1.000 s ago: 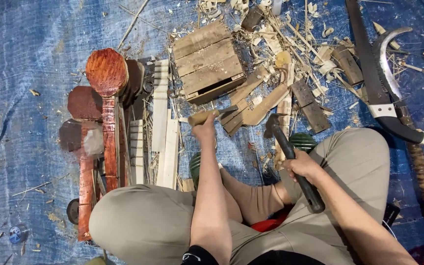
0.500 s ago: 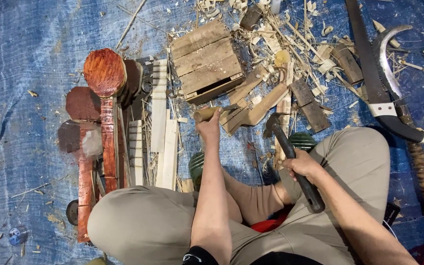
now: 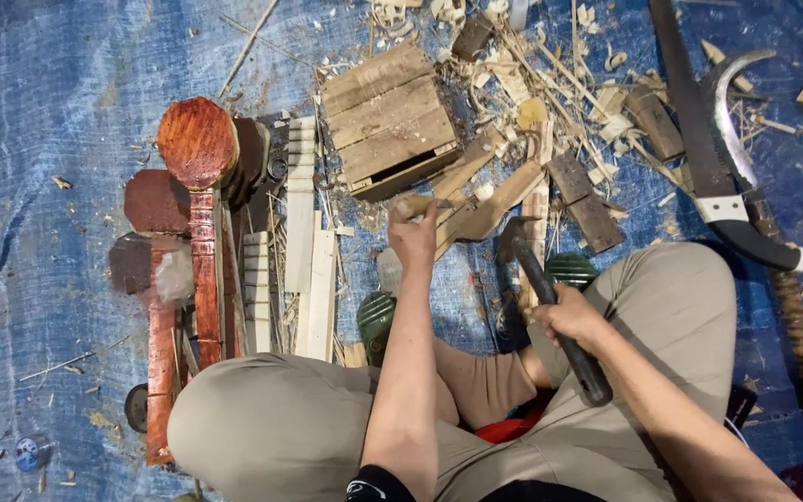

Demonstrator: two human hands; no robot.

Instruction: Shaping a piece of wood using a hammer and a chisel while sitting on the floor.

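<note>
Sitting on a blue tarp (image 3: 67,112) on the floor, a person works with wood. The left hand (image 3: 413,234) reaches forward, and its fingers are curled tight around a small pale wood piece (image 3: 417,204), just in front of a little wooden crate (image 3: 388,121). The right hand (image 3: 569,318) has its fingers wrapped around the dark handle of a hammer-like tool (image 3: 550,302). The tool's head hangs just above the tarp, near a flat carved wood blank (image 3: 494,200).

Some work looks done already. On the left lie red-brown carved pieces with round tops (image 3: 199,149), shaped and colored, side by side. Next to them lie pale flat slats (image 3: 301,223), cut but not colored. Lots of wood chips and shavings (image 3: 550,56) cover the tarp at the top, so a lot of cutting has gone on here.

Some work looks left, too. The small piece in the left hand is plain and rough, and so are the blanks near it. I think this piece is at an early step.

A long saw (image 3: 699,158) and a curved blade (image 3: 731,102) lie to the right, well apart from both hands.
</note>
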